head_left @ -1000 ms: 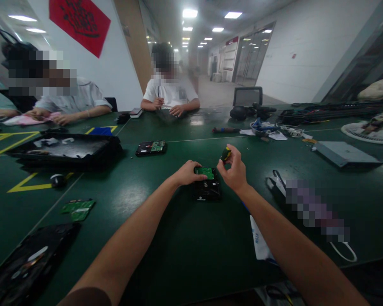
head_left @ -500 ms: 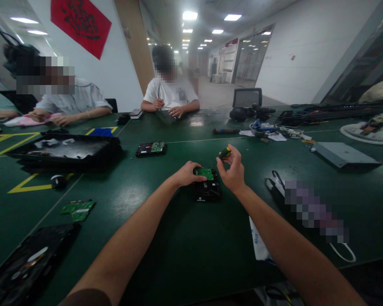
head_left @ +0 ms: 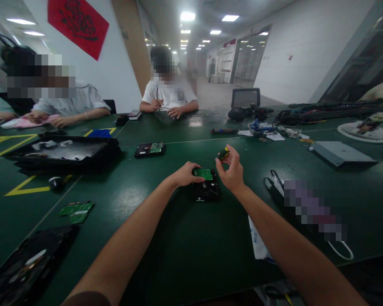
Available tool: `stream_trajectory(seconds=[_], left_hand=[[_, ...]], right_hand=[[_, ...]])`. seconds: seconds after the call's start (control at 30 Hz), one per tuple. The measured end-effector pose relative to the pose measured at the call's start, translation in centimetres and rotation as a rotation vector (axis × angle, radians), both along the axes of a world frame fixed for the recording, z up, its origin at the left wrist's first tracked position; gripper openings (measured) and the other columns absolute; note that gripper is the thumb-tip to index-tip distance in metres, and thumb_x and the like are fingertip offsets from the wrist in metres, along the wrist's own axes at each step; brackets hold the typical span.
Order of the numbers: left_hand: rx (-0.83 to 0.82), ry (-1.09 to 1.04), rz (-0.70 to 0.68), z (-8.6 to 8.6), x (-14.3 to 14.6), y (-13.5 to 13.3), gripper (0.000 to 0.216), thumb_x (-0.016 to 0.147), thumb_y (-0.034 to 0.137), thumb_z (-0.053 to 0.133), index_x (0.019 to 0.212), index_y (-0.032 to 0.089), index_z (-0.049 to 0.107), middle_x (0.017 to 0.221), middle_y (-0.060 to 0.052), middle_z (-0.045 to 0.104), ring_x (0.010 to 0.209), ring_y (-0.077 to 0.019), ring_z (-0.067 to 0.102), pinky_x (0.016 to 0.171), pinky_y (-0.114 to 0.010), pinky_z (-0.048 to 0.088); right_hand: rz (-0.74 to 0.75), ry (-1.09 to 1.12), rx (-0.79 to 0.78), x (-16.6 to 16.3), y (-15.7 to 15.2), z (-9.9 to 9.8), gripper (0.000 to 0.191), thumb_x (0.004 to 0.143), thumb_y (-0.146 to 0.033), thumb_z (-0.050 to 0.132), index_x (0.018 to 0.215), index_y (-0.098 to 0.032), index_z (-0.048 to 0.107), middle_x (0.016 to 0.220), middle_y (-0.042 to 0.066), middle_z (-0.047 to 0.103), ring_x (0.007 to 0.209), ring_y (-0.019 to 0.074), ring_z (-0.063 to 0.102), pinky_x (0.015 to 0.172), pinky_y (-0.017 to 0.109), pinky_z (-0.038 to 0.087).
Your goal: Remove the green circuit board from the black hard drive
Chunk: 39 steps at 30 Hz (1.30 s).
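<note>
Black hard drive (head_left: 205,193), inside the near edge of the surface (head_left: 172,255) — your left hand (head_left: 187,174) clasps its far-left corner.
Your right hand (head_left: 232,170) pinches a screwdriver (head_left: 223,153) — stand it upright, drive flat.

Head view: looked forward and down from the wearer's head, over the near edge of the table (head_left: 172,263).
Forearms (head_left: 140,216): lay closest, at near left and near right.
Left fingers (head_left: 198,179) and right fingers (head_left: 221,168): fell around mid-frame, farther off than the forearms.
Corridor (head_left: 210,91): stretched away on the far side, its ceiling lights (head_left: 188,16) topping the wide view.
</note>
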<state>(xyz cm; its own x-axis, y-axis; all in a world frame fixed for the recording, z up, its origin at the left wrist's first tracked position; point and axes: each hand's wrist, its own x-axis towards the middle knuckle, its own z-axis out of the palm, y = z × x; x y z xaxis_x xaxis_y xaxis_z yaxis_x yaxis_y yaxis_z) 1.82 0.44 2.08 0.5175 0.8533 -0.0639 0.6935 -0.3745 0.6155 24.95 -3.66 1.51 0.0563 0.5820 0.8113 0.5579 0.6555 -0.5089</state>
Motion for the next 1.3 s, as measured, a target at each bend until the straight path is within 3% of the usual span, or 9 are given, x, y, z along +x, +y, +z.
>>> stream_trajectory(seconds=[0.33,0.67,1.3], left_hand=[[-0.014,-0.003,-0.003,0.0,-0.1,0.1,0.086,0.073,0.062,0.081,0.144,0.020,0.057,0.135,-0.014,0.055,0.111,-0.0294,0.064,0.095,-0.038,0.053],[0.076,-0.021,-0.019,-0.5,0.1,0.0,0.073,0.079,0.056,0.078,0.137,0.016,0.061,0.130,-0.015,0.057,0.112,-0.0292,0.064,0.100,-0.040,0.053],[0.096,-0.003,0.024,-0.3,0.5,-0.7,0.064,0.084,0.054,0.073,0.135,0.018,0.061,0.130,-0.013,0.055,0.110,-0.0266,0.065,0.104,-0.038,0.051]], right_hand=[[0.021,0.015,-0.037,-0.1,0.6,0.5,0.068,0.096,-0.036,0.066,0.155,-0.029,0.033,0.124,0.011,0.069,0.094,0.0244,0.075,0.083,0.044,0.067],[0.062,-0.051,-0.051,-0.9,1.3,1.1,0.066,0.096,-0.034,0.065,0.155,-0.029,0.035,0.133,0.013,0.066,0.092,0.0234,0.075,0.085,0.044,0.067],[0.000,-0.069,0.025,-1.3,0.7,0.0,0.069,0.098,-0.034,0.062,0.159,-0.032,0.029,0.144,0.013,0.059,0.095,0.0227,0.075,0.085,0.042,0.068]])
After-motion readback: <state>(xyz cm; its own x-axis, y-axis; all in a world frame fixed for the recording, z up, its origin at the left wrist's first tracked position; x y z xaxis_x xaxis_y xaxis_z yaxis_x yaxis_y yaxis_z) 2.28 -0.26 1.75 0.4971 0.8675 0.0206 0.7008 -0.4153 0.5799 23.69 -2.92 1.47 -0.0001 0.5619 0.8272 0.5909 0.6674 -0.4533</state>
